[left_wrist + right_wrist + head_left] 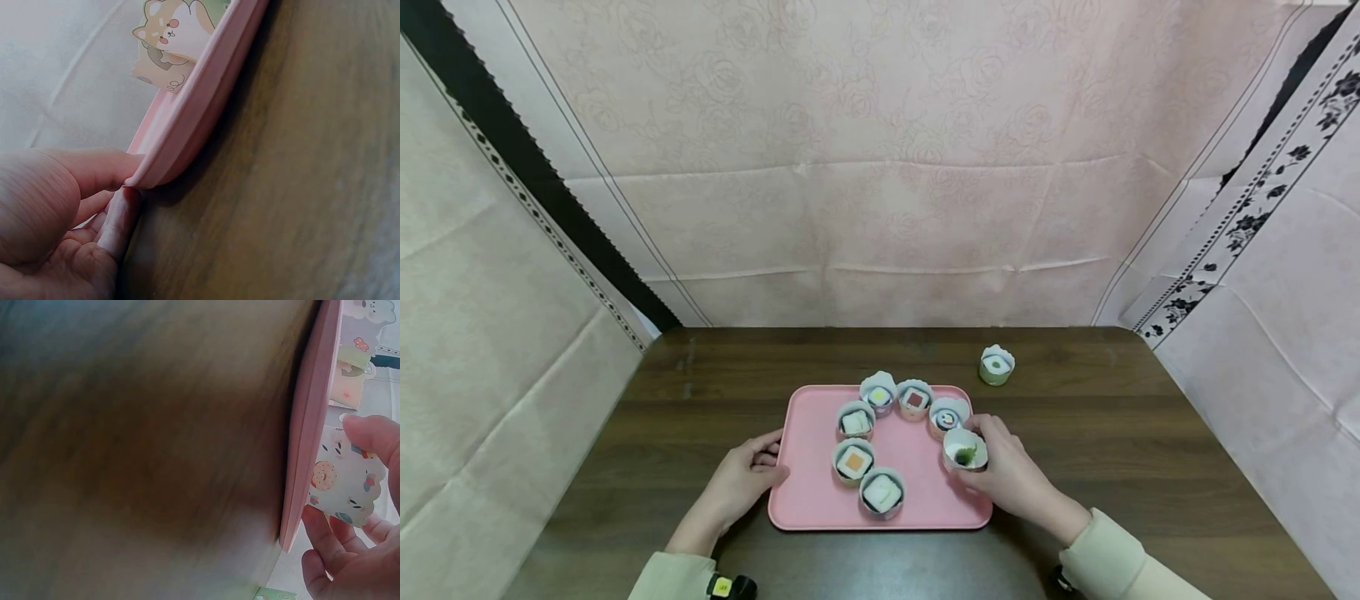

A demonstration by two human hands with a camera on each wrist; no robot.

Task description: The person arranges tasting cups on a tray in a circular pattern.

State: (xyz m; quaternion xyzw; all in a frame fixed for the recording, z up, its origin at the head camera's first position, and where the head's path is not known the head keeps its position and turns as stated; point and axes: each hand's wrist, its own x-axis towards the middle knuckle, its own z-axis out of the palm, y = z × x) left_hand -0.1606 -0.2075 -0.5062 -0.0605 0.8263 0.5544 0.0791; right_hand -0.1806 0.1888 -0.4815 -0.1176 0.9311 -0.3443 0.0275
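A pink tray (917,498) lies on the brown wooden table. My left hand (739,482) pinches its left rim, thumb over the edge and fingers beneath, as the left wrist view shows. At the tray's right side my right hand (1013,477) holds a scalloped paper cup (350,478) printed with a doughnut and small leaves, thumb on one side and fingers on the other. Something green and leafy (966,455) shows inside that cup. Just behind it stands a cup with a blue-and-white piece (948,418), close to my fingers.
Several more paper cups stand in a curve on the tray, among them one with an orange square (854,461) and one with a white top (882,493) near the front. Off the tray, a green cup (996,367) stands at the back right. Patterned cloth (880,208) hangs behind the table.
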